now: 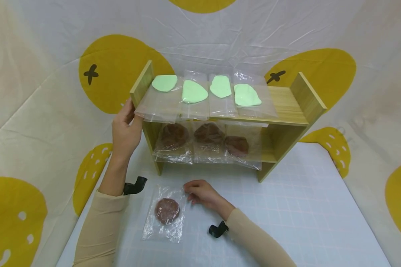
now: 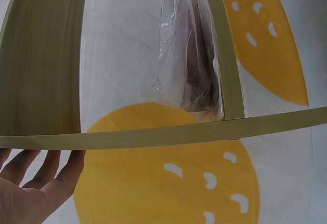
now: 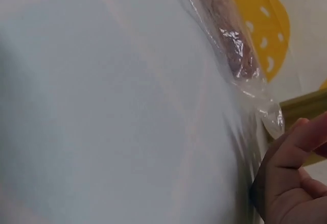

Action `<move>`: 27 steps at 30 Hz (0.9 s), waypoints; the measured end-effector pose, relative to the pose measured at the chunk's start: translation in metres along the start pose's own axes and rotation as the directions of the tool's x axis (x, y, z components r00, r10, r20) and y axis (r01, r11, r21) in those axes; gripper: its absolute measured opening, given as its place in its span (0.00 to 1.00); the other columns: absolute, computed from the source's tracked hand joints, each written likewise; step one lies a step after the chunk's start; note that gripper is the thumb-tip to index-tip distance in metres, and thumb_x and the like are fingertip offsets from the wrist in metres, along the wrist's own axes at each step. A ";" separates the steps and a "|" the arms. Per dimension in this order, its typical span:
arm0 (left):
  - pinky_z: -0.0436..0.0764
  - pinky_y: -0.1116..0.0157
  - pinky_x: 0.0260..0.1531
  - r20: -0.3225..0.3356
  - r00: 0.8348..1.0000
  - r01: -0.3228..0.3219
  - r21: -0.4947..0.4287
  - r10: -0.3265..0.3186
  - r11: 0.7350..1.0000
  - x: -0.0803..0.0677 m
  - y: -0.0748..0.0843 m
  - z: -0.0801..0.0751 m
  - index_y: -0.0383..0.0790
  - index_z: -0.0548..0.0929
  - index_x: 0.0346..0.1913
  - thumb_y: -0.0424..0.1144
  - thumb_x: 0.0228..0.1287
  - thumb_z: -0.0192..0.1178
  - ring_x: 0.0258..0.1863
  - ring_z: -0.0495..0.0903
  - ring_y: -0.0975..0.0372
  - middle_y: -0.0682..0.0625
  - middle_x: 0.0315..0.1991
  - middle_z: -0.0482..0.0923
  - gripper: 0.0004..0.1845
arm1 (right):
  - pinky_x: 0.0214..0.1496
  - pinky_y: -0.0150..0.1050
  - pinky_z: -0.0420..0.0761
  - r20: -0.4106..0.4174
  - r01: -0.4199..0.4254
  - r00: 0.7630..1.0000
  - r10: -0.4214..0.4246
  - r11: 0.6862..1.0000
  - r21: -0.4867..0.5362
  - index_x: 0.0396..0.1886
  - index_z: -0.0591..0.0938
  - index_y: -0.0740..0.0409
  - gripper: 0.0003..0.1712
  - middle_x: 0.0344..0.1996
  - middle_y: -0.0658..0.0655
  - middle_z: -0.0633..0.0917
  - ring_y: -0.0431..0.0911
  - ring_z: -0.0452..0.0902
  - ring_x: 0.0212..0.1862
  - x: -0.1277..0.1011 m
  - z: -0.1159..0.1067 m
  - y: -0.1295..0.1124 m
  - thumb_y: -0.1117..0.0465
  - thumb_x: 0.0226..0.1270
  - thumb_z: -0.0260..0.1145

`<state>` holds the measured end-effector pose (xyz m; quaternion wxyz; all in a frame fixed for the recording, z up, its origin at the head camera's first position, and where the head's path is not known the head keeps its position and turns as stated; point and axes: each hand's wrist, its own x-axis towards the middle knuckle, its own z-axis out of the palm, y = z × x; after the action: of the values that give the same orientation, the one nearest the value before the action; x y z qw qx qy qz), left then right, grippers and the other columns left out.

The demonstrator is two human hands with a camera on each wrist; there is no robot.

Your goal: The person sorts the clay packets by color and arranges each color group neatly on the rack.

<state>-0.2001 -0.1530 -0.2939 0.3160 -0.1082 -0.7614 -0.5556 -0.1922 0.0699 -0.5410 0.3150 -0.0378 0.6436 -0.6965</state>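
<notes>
A clear bag with a brown patty lies flat on the white table in front of a two-tier wooden shelf. My right hand pinches that bag's far right corner with curled fingers. In the right wrist view the fingers sit at the edge of the bag. My left hand rests with straight fingers against the shelf's left side panel. In the left wrist view the fingers touch the wooden edge.
Several clear bags of pale green dough lie in a row on the top shelf. Three bags of brown patties fill the left of the lower shelf; one shows in the left wrist view. Yellow-spotted cloth hangs behind and at both sides.
</notes>
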 end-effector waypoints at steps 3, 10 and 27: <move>0.71 0.57 0.65 -0.001 1.000 0.005 0.003 -0.005 1.000 0.000 0.001 0.000 0.36 0.71 0.72 0.35 0.76 0.55 0.64 0.74 0.56 0.44 0.66 0.74 0.24 | 0.22 0.32 0.75 -0.009 0.041 0.999 -0.043 0.993 -0.107 0.50 0.83 0.71 0.13 0.30 0.56 0.82 0.40 0.72 0.21 -0.001 0.002 -0.001 0.67 0.70 0.64; 0.71 0.57 0.65 0.003 1.000 0.004 0.003 -0.004 1.000 -0.001 0.001 0.000 0.37 0.71 0.72 0.35 0.76 0.55 0.64 0.74 0.56 0.45 0.66 0.74 0.24 | 0.23 0.32 0.71 -0.025 0.153 0.985 -0.170 0.934 -0.324 0.44 0.86 0.64 0.10 0.30 0.53 0.84 0.39 0.69 0.22 -0.005 0.010 -0.003 0.65 0.65 0.71; 0.71 0.56 0.64 0.003 1.000 -0.015 -0.003 0.015 1.000 0.000 -0.002 0.000 0.36 0.72 0.71 0.34 0.76 0.55 0.64 0.74 0.56 0.44 0.66 0.74 0.23 | 0.40 0.40 0.77 -0.048 0.257 0.958 -0.282 0.923 -0.285 0.42 0.84 0.60 0.07 0.43 0.51 0.82 0.48 0.76 0.44 -0.009 0.019 -0.011 0.60 0.71 0.66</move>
<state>-0.2007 -0.1540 -0.2956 0.3188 -0.1150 -0.7602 -0.5543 -0.1808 0.0580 -0.5243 0.1791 -0.1385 0.7363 -0.6377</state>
